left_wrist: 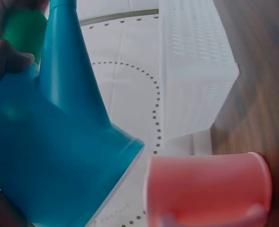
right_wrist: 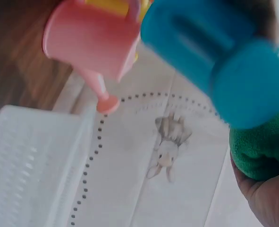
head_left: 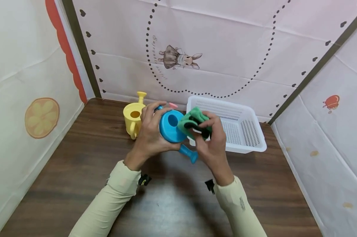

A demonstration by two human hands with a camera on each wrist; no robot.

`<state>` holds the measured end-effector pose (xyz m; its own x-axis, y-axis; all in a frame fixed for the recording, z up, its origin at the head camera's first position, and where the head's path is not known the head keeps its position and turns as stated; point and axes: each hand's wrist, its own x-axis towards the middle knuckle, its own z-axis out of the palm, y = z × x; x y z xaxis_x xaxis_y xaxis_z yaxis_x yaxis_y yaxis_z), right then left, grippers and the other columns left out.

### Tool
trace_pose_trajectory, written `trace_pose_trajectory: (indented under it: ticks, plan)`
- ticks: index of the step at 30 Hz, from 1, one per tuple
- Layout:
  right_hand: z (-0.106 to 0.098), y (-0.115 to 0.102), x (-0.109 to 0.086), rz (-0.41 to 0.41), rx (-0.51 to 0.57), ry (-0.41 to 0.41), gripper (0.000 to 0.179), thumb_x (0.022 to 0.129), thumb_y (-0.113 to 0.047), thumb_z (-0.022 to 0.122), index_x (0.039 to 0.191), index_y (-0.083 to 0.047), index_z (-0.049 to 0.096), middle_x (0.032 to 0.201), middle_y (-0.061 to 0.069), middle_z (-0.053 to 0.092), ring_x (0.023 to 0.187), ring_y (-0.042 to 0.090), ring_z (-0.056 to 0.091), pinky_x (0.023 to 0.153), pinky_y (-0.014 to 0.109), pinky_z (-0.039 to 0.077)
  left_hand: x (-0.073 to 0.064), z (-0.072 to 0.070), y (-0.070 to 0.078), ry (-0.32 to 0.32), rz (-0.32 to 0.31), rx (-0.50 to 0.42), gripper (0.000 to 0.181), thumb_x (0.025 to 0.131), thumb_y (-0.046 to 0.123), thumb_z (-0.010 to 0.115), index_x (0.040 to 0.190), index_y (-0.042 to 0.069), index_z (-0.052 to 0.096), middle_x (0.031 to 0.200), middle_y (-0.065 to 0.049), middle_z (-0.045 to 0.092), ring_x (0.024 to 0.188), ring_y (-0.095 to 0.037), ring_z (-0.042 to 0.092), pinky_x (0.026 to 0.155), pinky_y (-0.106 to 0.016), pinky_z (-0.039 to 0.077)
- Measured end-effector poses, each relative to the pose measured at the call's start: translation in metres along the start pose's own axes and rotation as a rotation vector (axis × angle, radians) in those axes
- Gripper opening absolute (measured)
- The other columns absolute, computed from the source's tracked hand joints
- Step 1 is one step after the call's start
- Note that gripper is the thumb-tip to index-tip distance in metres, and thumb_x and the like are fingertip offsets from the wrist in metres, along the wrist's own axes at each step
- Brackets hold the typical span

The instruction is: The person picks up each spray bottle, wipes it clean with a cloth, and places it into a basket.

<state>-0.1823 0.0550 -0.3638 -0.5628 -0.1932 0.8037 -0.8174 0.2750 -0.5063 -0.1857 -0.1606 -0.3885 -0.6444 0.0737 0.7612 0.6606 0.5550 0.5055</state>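
Note:
My left hand [head_left: 149, 133] grips a blue toy watering can [head_left: 168, 132] above the table, its round top opening tilted towards the head camera. The can's spout [head_left: 188, 153] points down and to the right. In my right hand [head_left: 213, 149] is a bunched green cloth [head_left: 198, 114] with a black part in its folds, held right at the can's side. A yellow watering can [head_left: 132, 122] stands just left of my left hand. Behind the blue can is a pink watering can [left_wrist: 207, 184], mostly hidden in the head view but plain in both wrist views.
A white perforated plastic basket [head_left: 257, 140] stands behind and right of my right hand. Printed cloth walls [head_left: 226, 42] close off the back and both sides of the dark wooden table [head_left: 86, 174].

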Motion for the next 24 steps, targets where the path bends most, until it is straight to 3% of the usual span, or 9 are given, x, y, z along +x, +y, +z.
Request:
trace_pose_trajectory:
  ticks: [3, 9, 15, 19, 24]
  plan:
    - [0.005, 0.01, 0.018, 0.014, 0.015, -0.001, 0.026, 0.101, 0.004, 0.079, 0.11, 0.006, 0.055, 0.144, 0.028, 0.065, 0.136, 0.038, 0.068, 0.119, 0.043, 0.059, 0.004, 0.004, 0.002, -0.011, 0.011, 0.009, 0.103, 0.059, 0.037, 0.109, 0.143, -0.004, 0.066, 0.156, -0.028, 0.054, 0.148, -0.049, 0.044, 0.12, -0.069, 0.042]
    - [0.013, 0.006, 0.032, -0.073, 0.0, -0.027, 0.028, 0.101, 0.003, 0.08, 0.112, 0.004, 0.055, 0.144, 0.031, 0.064, 0.135, 0.043, 0.068, 0.119, 0.048, 0.059, 0.011, 0.015, 0.001, -0.02, 0.027, -0.02, 0.102, 0.059, 0.033, 0.11, 0.142, -0.005, 0.065, 0.155, -0.029, 0.056, 0.145, -0.048, 0.046, 0.12, -0.066, 0.04]
    - [0.017, -0.01, 0.014, -0.117, 0.022, -0.066, 0.03, 0.095, 0.011, 0.081, 0.11, 0.003, 0.055, 0.139, 0.032, 0.065, 0.13, 0.045, 0.068, 0.119, 0.04, 0.057, 0.008, 0.016, -0.009, -0.037, 0.016, -0.068, 0.113, 0.052, 0.032, 0.117, 0.145, -0.002, 0.064, 0.158, -0.027, 0.055, 0.147, -0.047, 0.046, 0.124, -0.064, 0.035]
    - [0.012, -0.017, -0.002, -0.112, 0.027, -0.098, 0.031, 0.093, 0.014, 0.079, 0.11, 0.003, 0.055, 0.139, 0.032, 0.064, 0.129, 0.044, 0.068, 0.122, 0.031, 0.054, 0.008, 0.011, -0.013, -0.008, 0.009, -0.049, 0.114, 0.051, 0.036, 0.117, 0.145, -0.002, 0.065, 0.156, -0.029, 0.055, 0.149, -0.048, 0.046, 0.122, -0.065, 0.037]
    - [0.004, -0.015, -0.006, -0.056, -0.026, -0.031, 0.029, 0.095, 0.011, 0.08, 0.108, 0.004, 0.055, 0.14, 0.03, 0.066, 0.131, 0.042, 0.069, 0.122, 0.032, 0.055, 0.008, 0.002, -0.013, 0.034, -0.012, -0.058, 0.11, 0.052, 0.03, 0.116, 0.143, -0.005, 0.065, 0.157, -0.032, 0.053, 0.15, -0.051, 0.044, 0.119, -0.066, 0.042]
